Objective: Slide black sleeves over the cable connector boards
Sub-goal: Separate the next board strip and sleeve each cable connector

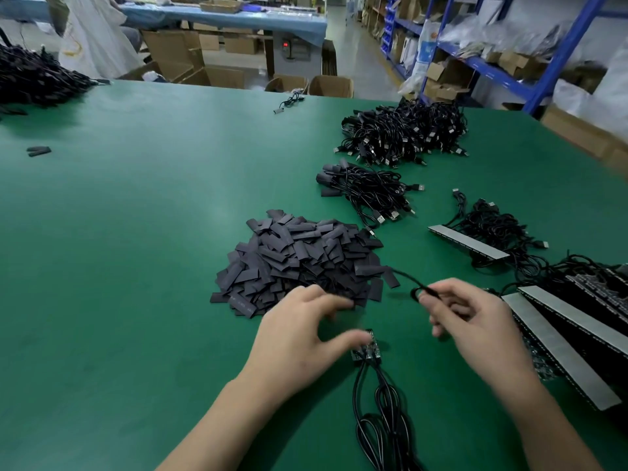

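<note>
— What are our hands doing?
— Our left hand (299,338) is spread, its thumb on the connector board (367,350) between our hands. Our right hand (475,322) pinches a black cable (423,291).
— And the black sleeves (299,260)?
— Piled on the desk (136,232), just beyond our left fingertips.

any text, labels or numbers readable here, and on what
Nothing can be read for certain.
Sleeve at the pile's near edge: faint white print, too blurred.
Black strips at right: white marks, too small.
Red display under the far table: too small.
Bag on the shelf: print blurred.
</note>
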The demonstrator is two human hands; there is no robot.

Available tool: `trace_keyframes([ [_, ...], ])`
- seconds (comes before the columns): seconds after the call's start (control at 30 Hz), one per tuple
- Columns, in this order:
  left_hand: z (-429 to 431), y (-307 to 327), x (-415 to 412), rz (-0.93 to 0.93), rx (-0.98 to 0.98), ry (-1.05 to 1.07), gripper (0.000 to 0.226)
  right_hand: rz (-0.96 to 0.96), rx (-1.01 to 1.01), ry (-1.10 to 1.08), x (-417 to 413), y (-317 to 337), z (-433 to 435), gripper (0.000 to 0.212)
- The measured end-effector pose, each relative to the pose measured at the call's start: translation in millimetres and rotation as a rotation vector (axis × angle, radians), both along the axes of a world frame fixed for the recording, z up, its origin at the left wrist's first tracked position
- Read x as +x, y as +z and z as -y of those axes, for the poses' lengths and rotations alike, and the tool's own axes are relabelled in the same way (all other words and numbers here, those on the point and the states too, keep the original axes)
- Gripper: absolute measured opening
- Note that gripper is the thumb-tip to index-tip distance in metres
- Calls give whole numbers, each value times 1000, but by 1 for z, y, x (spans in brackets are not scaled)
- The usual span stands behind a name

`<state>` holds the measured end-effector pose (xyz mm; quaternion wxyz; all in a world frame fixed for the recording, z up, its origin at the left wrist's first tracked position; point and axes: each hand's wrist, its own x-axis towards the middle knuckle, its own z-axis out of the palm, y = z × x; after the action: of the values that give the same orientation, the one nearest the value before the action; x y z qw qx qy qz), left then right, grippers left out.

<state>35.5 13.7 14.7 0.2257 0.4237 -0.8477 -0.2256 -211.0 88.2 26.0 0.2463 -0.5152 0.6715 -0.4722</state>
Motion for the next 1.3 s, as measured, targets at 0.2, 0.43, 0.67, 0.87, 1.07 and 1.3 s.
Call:
trace_keyframes([
  [0.2,-8,-3,-6,124,-11,-83,69,-179,-48,-166,-14,17,30,5],
  [0.43,-10,1,-7,-58,225,-95,43,-450,-97,-181,-28,68,141,18],
  [0.67,-7,8,-6,-476,480,-37,19,-477,-44,-28,-10,98,158,26],
  [0.87,-8,10,-9,-764,470,7,25,61,228,430,35,35,25,26],
  [1.07,-16,9,-13,-645,182,51,22,305,36,236,62,-6,-7,23],
  [1.3,-21,6,-20,-498,270,101,25,114,-106,71,68,-16,-12,24],
])
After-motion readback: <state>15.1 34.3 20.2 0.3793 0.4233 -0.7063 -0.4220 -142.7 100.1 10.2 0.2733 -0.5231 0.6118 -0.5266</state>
